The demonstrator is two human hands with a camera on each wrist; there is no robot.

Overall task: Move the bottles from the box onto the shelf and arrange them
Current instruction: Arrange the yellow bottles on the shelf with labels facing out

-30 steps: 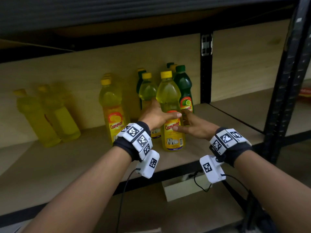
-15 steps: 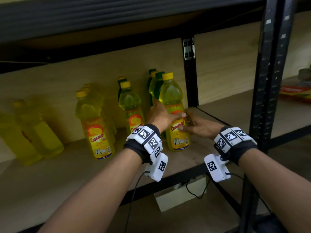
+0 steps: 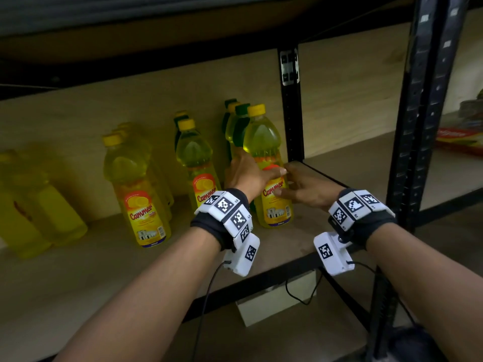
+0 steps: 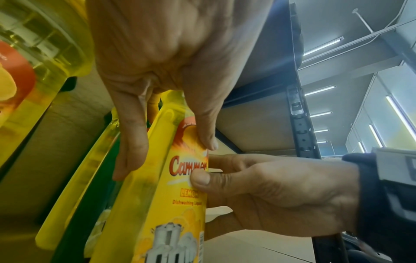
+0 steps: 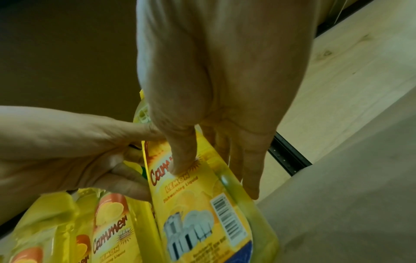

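Note:
A yellow-capped bottle of yellow Cammer liquid stands upright on the wooden shelf, close to the black rear post. My left hand holds its left side, thumb across the label. My right hand holds its right side, thumb on the label and fingers down the far side. Green-capped bottles stand right behind it. More yellow bottles stand to the left in rows.
The black rear post rises just right of the held bottle; a front post stands nearer me. Blurred yellow bottles sit far left. A red pack lies in the right bay. A white box and cable sit below.
The held bottle has slid right with both hands on it, and now stands in front of the green bottles beside the rear post. My view has turned right.

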